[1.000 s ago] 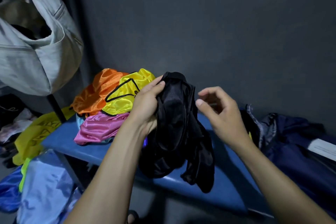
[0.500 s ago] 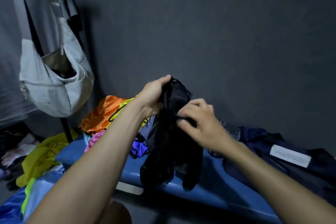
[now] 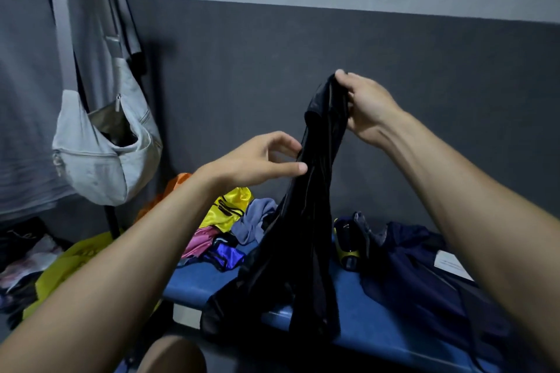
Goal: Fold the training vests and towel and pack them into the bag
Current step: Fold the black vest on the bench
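Right hand [image 3: 368,107] raised, fingers pinched, left hand [image 3: 251,160] lower, fingers loosely spread

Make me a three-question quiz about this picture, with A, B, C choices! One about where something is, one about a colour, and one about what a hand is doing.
1. Where is the yellow vest?
A. on the blue bench
B. hanging on the wall
C. in the right hand

2. What colour is the vest being held up?
A. orange
B. black
C. pink

3. What is the right hand doing?
A. resting flat on the bench
B. gripping the top of the vest
C. pointing at the grey bag

Answers:
1 A: it lies in the pile on the blue bench.
2 B: the black vest hangs from the hands.
3 B: the right hand grips its top edge, while the left hand touches it lower down.
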Available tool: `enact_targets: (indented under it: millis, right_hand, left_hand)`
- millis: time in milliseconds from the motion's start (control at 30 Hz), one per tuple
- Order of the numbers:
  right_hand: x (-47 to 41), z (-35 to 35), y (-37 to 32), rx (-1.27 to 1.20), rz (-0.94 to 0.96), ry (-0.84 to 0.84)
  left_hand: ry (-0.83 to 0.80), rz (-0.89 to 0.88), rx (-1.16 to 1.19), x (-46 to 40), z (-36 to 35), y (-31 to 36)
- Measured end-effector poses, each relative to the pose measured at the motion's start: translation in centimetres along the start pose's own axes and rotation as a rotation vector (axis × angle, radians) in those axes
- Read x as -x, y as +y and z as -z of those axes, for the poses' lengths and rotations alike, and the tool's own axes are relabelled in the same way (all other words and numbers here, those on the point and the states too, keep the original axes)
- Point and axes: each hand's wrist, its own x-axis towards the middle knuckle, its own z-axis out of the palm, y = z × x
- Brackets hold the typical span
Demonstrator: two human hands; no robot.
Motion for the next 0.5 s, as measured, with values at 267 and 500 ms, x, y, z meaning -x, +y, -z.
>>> enact_targets:
  millis: [267,500]
  right_hand:
    - [-0.7,-0.9,-3.1,-0.023,0.150,-0.003]
    - [-0.9,0.6,-4.8,-0.080,0.237,0.034]
  left_hand:
    - [0.095,-0.045,-0.010,0.2,-1.6,2.3]
    - [-0.095,0.083,-0.450,1.2,-2.4,-3.2]
